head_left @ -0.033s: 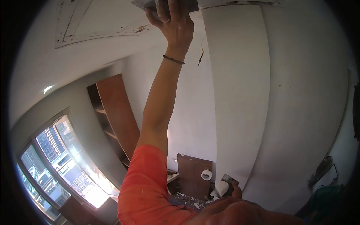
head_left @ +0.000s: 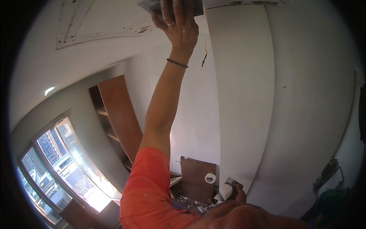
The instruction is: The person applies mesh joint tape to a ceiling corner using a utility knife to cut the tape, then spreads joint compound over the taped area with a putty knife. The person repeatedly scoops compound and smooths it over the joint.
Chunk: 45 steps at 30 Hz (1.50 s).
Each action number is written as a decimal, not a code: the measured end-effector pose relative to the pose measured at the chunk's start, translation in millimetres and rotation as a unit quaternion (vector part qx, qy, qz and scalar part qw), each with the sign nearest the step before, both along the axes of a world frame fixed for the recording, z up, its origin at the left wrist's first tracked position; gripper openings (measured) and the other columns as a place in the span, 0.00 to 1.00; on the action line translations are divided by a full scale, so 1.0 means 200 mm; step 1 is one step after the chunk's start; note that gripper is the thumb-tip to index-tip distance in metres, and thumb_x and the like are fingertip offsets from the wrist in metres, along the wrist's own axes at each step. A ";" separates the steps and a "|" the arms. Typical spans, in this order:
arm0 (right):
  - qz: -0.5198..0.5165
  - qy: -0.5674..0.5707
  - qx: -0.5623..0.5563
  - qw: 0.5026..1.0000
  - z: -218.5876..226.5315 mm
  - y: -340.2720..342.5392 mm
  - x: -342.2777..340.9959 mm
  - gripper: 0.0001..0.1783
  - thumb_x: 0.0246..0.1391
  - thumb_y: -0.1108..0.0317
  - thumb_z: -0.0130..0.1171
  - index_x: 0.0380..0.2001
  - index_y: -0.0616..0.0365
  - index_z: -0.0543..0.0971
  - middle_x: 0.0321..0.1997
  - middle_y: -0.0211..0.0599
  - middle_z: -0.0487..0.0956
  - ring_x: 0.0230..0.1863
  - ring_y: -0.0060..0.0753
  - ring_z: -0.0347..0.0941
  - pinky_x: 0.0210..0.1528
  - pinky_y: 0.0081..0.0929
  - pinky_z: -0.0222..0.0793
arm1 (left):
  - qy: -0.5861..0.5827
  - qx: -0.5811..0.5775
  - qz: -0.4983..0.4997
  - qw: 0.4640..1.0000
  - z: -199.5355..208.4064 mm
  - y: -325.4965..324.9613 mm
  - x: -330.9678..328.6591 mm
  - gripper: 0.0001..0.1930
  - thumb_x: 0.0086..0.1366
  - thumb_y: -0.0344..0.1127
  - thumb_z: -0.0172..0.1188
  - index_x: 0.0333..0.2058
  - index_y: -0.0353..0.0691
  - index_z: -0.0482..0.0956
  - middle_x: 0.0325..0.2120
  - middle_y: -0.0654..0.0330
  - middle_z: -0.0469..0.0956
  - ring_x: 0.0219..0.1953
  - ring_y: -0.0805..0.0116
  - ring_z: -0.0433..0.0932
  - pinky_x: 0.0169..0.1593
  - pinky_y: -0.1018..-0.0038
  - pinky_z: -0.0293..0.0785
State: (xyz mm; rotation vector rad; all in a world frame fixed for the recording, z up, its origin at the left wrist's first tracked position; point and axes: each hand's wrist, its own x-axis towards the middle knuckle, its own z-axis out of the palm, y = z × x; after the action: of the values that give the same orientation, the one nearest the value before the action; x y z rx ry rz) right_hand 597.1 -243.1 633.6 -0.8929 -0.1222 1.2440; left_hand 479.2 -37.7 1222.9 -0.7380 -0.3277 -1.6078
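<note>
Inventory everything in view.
Flat trowel: one, grey, top centre
Flat tool with filler: one, grey, lower centre
Ceiling: one, white, top
Walls: several, white, behind
Open cabinet: one, brown, left
Window: one, grey, lower left
Light: one, white, upper left
Cable: one, yellow, black-ended, upper centre
Board: one, brown, lower centre
Roll: one, white, lower centre
Scraps: many, white, lower centre
Unclear object: one, green, lower right
Bracelet: one, dark, left wrist
Sleeve: one, red, left arm
Left hand: one, holding trowel
Right hand: one, holding flat tool
</note>
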 end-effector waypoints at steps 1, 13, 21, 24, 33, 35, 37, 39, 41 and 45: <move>0.003 0.004 0.003 1.000 -0.03 0.01 0.02 0.20 0.70 0.53 0.51 0.55 0.54 0.75 0.50 0.37 0.83 0.50 0.41 0.82 0.54 0.44 0.79 | 0.033 -0.010 -0.021 0.999 -0.03 0.00 -0.02 0.26 0.70 0.27 0.51 0.67 0.42 0.71 0.67 0.54 0.67 0.69 0.50 0.62 0.71 0.48 0.53; 0.003 0.024 0.006 1.000 -0.07 0.04 0.02 0.20 0.71 0.54 0.51 0.56 0.54 0.75 0.51 0.36 0.82 0.50 0.39 0.82 0.54 0.43 0.78 | -0.056 0.176 0.001 0.983 0.18 -0.41 -0.15 0.24 0.72 0.26 0.52 0.66 0.39 0.71 0.66 0.50 0.67 0.67 0.49 0.62 0.68 0.52 0.57; -0.005 0.003 -0.002 1.000 -0.02 0.00 0.00 0.20 0.71 0.55 0.50 0.57 0.55 0.74 0.52 0.37 0.82 0.51 0.40 0.82 0.55 0.43 0.78 | -0.006 0.083 0.059 0.995 0.17 0.05 0.08 0.23 0.71 0.33 0.54 0.63 0.44 0.76 0.68 0.54 0.65 0.69 0.48 0.59 0.69 0.42 0.53; -0.007 0.003 -0.002 1.000 -0.02 -0.01 0.00 0.20 0.71 0.55 0.50 0.57 0.55 0.74 0.52 0.38 0.82 0.51 0.40 0.82 0.55 0.43 0.78 | 0.017 0.029 0.086 0.996 0.13 0.19 0.14 0.24 0.70 0.34 0.53 0.65 0.48 0.75 0.67 0.56 0.66 0.70 0.49 0.59 0.70 0.41 0.51; -0.002 -0.003 -0.001 1.000 -0.02 -0.02 -0.02 0.20 0.71 0.55 0.50 0.56 0.56 0.74 0.51 0.37 0.82 0.50 0.39 0.82 0.54 0.42 0.78 | 0.116 0.035 0.030 0.992 -0.14 0.10 0.07 0.24 0.65 0.25 0.58 0.61 0.44 0.76 0.57 0.56 0.72 0.59 0.57 0.68 0.63 0.51 0.62; -0.004 -0.004 0.000 1.000 -0.03 -0.02 -0.01 0.20 0.71 0.54 0.50 0.56 0.56 0.74 0.51 0.37 0.82 0.50 0.39 0.82 0.54 0.43 0.78 | 0.065 0.096 0.008 0.993 -0.10 -0.08 0.01 0.26 0.64 0.24 0.58 0.62 0.43 0.75 0.57 0.55 0.72 0.60 0.58 0.68 0.63 0.52 0.63; 0.001 0.004 0.000 1.000 -0.05 0.00 -0.01 0.20 0.72 0.54 0.49 0.56 0.56 0.74 0.51 0.37 0.82 0.50 0.40 0.82 0.54 0.43 0.78 | 0.063 0.167 -0.011 0.984 0.04 -0.21 -0.09 0.27 0.66 0.24 0.57 0.64 0.43 0.73 0.62 0.53 0.68 0.65 0.54 0.64 0.66 0.50 0.59; 0.013 0.013 -0.003 1.000 -0.05 0.00 -0.03 0.20 0.72 0.54 0.49 0.57 0.56 0.74 0.51 0.38 0.82 0.50 0.40 0.82 0.54 0.43 0.78 | 0.057 0.234 0.003 0.971 0.21 -0.26 -0.18 0.27 0.68 0.24 0.55 0.66 0.40 0.71 0.67 0.49 0.64 0.68 0.49 0.60 0.69 0.47 0.56; 0.010 0.025 -0.006 1.000 -0.04 0.01 -0.02 0.20 0.72 0.54 0.48 0.57 0.56 0.74 0.51 0.38 0.82 0.50 0.41 0.82 0.54 0.44 0.78 | 0.005 0.252 0.027 0.967 0.27 -0.30 -0.16 0.27 0.68 0.22 0.55 0.66 0.37 0.71 0.66 0.48 0.64 0.67 0.47 0.61 0.69 0.48 0.56; 0.013 0.018 0.001 1.000 -0.03 0.00 -0.02 0.20 0.73 0.55 0.47 0.57 0.56 0.73 0.51 0.39 0.82 0.51 0.41 0.82 0.54 0.45 0.78 | -0.010 0.168 0.048 0.985 0.23 -0.15 -0.01 0.26 0.71 0.25 0.49 0.67 0.41 0.70 0.66 0.50 0.64 0.68 0.47 0.61 0.71 0.45 0.54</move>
State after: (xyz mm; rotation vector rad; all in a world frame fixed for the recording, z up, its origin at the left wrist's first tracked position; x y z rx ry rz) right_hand 592.6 -243.1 627.3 -0.8694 -0.1064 1.2832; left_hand 478.1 -68.0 1268.8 -0.4422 -0.0996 -1.5304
